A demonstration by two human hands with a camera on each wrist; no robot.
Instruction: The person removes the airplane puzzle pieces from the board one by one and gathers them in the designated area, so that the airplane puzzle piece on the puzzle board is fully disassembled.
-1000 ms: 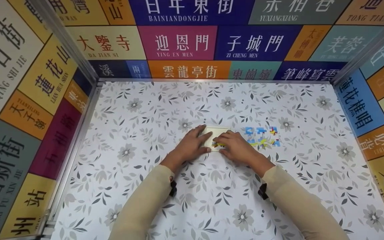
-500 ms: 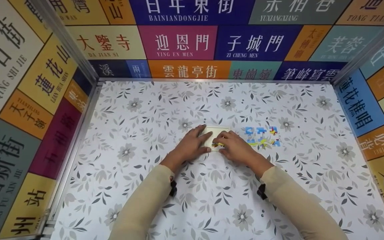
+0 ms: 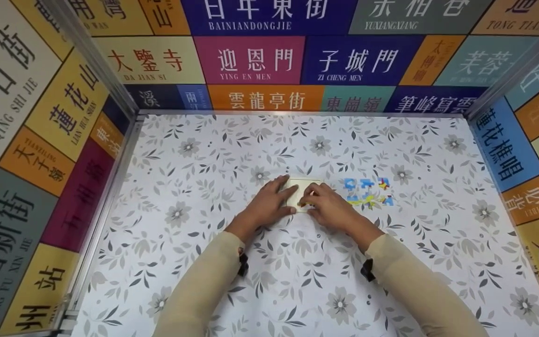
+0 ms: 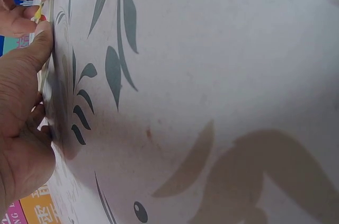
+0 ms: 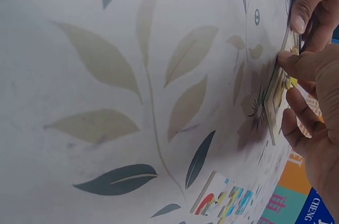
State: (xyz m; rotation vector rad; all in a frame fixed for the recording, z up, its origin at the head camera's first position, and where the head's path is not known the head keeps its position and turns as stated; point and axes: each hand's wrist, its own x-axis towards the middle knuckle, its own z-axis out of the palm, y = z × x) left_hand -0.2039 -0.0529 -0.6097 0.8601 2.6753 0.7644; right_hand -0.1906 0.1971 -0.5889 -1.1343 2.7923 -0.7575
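A cream puzzle tray (image 3: 305, 179) lies flat on the table, partly covered by both hands. My left hand (image 3: 268, 201) holds its left side, with the thumb at the near edge and the other fingers spread along the left and over the bare board. Over the tray's near right part, my right hand (image 3: 331, 206) pinches a small yellow and red puzzle piece (image 4: 38, 14) between thumb and fingers, close over the board. Most of this piece is hidden by the fingers. In the right wrist view, the right thumb (image 5: 294, 64) is right at the tray's near edge.
Several loose jigsaw pieces (image 3: 365, 183), blue, yellow and red, lie in rows right of the tray. A white floral cloth (image 3: 232, 145) covers the table. Panels with large lettering (image 3: 255, 61) stand at the back and both sides.
The right hand's fingers have drawn closer together over the tray, and less of the yellow piece shows beneath them. The left hand and the loose pieces have stayed put.
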